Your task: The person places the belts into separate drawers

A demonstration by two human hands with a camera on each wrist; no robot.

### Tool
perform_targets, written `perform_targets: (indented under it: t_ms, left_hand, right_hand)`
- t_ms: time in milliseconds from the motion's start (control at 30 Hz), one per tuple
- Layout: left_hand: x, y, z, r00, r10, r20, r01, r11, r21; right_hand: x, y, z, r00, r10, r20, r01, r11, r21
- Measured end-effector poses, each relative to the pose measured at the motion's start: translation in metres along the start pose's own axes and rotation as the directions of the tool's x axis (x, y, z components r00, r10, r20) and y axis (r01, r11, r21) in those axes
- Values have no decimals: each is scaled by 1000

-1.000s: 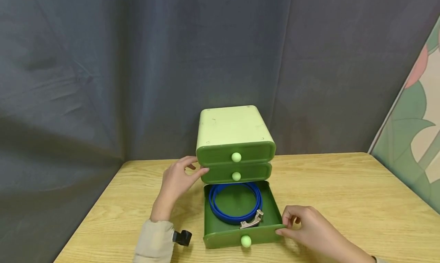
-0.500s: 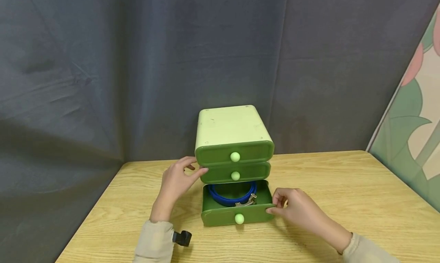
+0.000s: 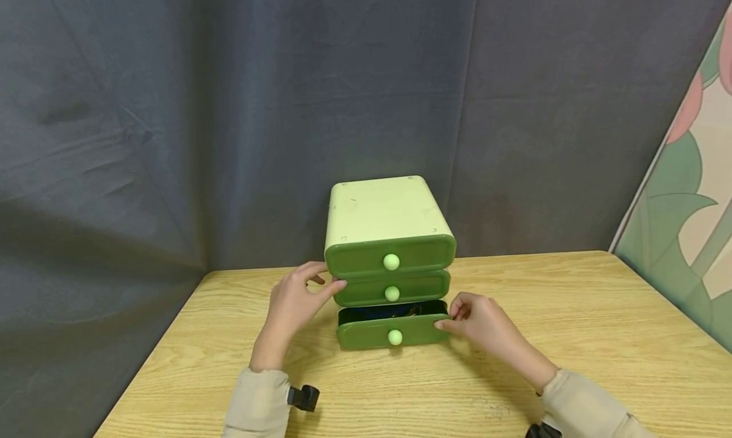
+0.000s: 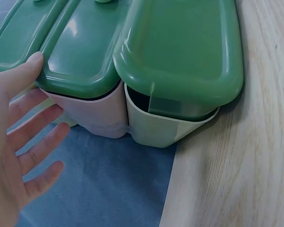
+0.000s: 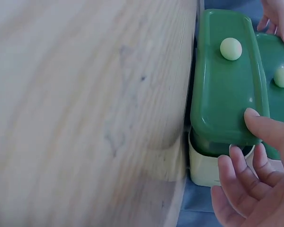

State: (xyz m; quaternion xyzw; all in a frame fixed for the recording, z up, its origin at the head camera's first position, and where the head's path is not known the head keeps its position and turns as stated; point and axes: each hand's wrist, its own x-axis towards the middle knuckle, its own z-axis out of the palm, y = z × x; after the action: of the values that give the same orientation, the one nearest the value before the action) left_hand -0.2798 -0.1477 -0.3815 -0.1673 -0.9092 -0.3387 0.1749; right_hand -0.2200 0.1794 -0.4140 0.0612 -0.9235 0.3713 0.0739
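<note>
A small cabinet (image 3: pixel 383 209) with a pale yellow-green top stands on the table, with green drawers stacked in it. The bottom drawer (image 3: pixel 366 334) sticks out a short way; a blue belt (image 3: pixel 377 312) lies in its shadowed inside, mostly hidden. My right hand (image 3: pixel 480 323) pinches the right end of that drawer's front, thumb on the face and fingers behind the edge. At the left side, my left hand (image 3: pixel 297 301) rests its thumb on the corner of the middle drawer (image 3: pixel 366 290), its other fingers loosely extended along the cabinet's side, as the left wrist view shows.
The wooden table (image 3: pixel 217 349) carries the cabinet near its back edge. A dark grey curtain (image 3: pixel 286 107) hangs right behind it. On the right rises a panel with a painted plant pattern (image 3: pixel 680 203). The top drawer (image 3: pixel 354 259) is pushed in.
My right hand has pushed the bottom drawer back toward the cabinet, so the coiled blue belt has mostly gone out of sight. The left hand has stayed in place.
</note>
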Motion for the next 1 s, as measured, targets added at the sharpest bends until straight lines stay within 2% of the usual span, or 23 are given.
perform_targets:
  t_ms: [433,633,1000]
  left_hand:
    - [-1,1,0,1000,8,-2,-8,1000,2]
    - [-1,2,-1,1000,9,-1,-9,1000,3]
    - [-2,1,0,1000,9,6,-9,1000,16]
  right_hand:
    - [14,7,7,995,95,-41,-93,995,48]
    - [18,3,9,993,100,-61,-98,995,30]
    - [20,3,10,990,132,-42,-131,991,17]
